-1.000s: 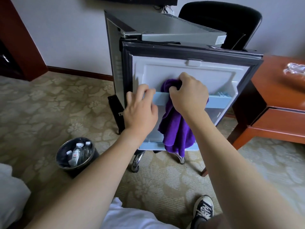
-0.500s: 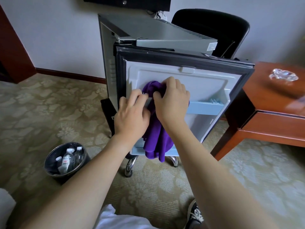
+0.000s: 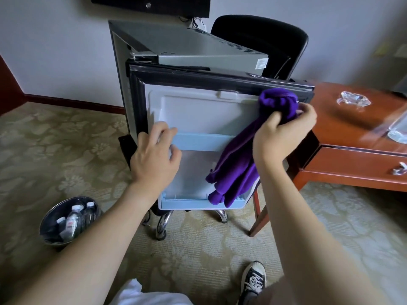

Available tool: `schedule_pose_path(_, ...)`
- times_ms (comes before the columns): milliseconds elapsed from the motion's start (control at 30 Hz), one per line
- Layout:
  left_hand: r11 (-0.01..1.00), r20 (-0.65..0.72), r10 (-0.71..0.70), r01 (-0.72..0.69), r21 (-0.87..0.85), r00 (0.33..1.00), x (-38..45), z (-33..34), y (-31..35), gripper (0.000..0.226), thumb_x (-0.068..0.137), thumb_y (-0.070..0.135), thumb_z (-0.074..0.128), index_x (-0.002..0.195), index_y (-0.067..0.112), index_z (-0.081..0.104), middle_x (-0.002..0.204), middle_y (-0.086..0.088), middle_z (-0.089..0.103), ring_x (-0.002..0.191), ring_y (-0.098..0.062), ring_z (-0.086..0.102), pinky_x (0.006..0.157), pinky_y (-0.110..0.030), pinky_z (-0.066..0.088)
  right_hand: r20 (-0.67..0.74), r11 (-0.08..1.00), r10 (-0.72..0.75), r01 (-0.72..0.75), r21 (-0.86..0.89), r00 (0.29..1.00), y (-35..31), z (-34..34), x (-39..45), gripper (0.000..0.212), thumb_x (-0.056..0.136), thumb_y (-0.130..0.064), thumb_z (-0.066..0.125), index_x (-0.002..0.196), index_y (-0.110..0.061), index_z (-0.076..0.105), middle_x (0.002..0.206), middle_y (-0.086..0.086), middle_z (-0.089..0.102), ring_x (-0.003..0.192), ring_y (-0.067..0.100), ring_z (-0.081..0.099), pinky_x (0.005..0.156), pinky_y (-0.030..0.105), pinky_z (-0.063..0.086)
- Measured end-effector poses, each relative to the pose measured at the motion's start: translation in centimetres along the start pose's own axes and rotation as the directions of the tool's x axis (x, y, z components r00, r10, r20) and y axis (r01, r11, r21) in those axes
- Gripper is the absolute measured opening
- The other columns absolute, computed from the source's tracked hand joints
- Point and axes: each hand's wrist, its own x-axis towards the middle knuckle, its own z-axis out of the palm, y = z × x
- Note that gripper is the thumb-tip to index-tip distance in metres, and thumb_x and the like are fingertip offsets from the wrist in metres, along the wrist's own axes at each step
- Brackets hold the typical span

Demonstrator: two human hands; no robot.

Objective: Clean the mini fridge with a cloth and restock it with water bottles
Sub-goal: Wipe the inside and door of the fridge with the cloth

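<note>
On the patterned carpet at far left sits a round metal bucket [image 3: 70,223], shiny and smooth, with several small clear plastic water bottles [image 3: 72,219] standing in it, so restocking looks not yet begun. The left hand [image 3: 155,160] rests on the left end of the pale blue door shelf [image 3: 203,142], fingers loosely curled against the rail, holding nothing I can make out. The mini fridge [image 3: 187,47] stands open, its door's white moulded plastic liner [image 3: 207,113] facing the camera, framed by a dark rubbery seal. The right hand [image 3: 283,134] grips a bunched purple cloth [image 3: 240,168], soft and fleecy, at the door's upper right corner; its tail hangs to the bottom shelf. The step looks like wiping the door liner. Next probably calls for firm strokes across the liner. A glossy wooden tabletop [image 3: 343,119] lies right
</note>
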Motion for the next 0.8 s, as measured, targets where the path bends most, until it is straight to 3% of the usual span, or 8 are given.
schedule_pose_path(67,1.000,-0.009,-0.006,0.006,0.000,1.000,0.0,0.1,0.1,0.036,0.086,0.018,0.050,0.119,0.014,0.062,0.120,0.003,0.046,0.089,-0.035,0.051,0.050,-0.037,0.046,-0.064,0.999,0.042,-0.041,0.017,0.997,0.0,-0.5,1.6,0.043,0.078,-0.007,0.050,0.121,-0.004,0.052,0.109,0.003,0.048,0.095,0.011,0.044,0.085,0.009,0.034)
schedule_pose_path(133,1.000,-0.016,-0.001,0.001,0.001,1.000,0.0,0.2,0.2,0.035,0.085,0.017,0.051,0.119,0.014,0.062,0.120,0.003,0.045,0.089,-0.036,0.051,0.049,-0.037,0.047,-0.082,0.998,0.069,-0.070,0.000,0.994,-0.1,-0.7,2.8,0.044,0.080,-0.005,0.050,0.123,-0.004,0.052,0.113,0.007,0.051,0.088,0.005,0.037,0.080,0.003,0.031)
schedule_pose_path(333,0.999,-0.025,0.032,-0.032,-0.002,0.999,0.3,0.2,-0.2,0.035,0.083,0.017,0.054,0.117,0.014,0.063,0.118,0.005,0.043,0.088,-0.035,0.054,0.052,-0.032,0.038,0.033,0.996,0.009,-0.006,-0.090,0.999,-1.7,1.1,2.7,0.040,0.081,-0.016,0.051,0.119,-0.011,0.058,0.116,0.009,0.053,0.097,0.030,0.055,0.078,0.030,0.035)
schedule_pose_path(533,1.000,-0.005,0.014,-0.014,-0.027,1.000,0.2,0.2,0.0,0.035,0.082,0.018,0.056,0.117,0.019,0.058,0.119,0.006,0.044,0.090,-0.033,0.052,0.052,-0.032,0.039,0.173,0.973,-0.196,0.213,-0.089,0.965,-3.5,3.2,-0.4,0.038,0.077,-0.018,0.055,0.112,-0.012,0.064,0.111,0.010,0.059,0.092,0.034,0.057,0.079,0.043,0.045)
schedule_pose_path(633,0.999,-0.004,-0.003,0.003,-0.038,1.000,0.1,0.3,-0.1,0.039,0.081,0.013,0.064,0.119,0.019,0.059,0.122,0.007,0.044,0.092,-0.033,0.052,0.051,-0.033,0.042,0.208,0.945,-0.292,0.315,-0.088,0.934,-4.5,4.2,-2.0,0.036,0.075,-0.016,0.057,0.110,-0.012,0.066,0.109,0.010,0.061,0.088,0.036,0.057,0.074,0.040,0.041)
schedule_pose_path(800,0.999,0.005,0.002,-0.002,-0.035,1.000,0.1,0.2,0.0,0.043,0.079,0.013,0.067,0.120,0.019,0.059,0.123,0.008,0.044,0.091,-0.031,0.049,0.050,-0.034,0.043,0.249,0.930,-0.314,0.349,-0.112,0.916,-5.4,4.8,-4.3,0.034,0.076,-0.014,0.059,0.109,-0.013,0.067,0.112,0.008,0.061,0.089,0.035,0.054,0.074,0.037,0.034)
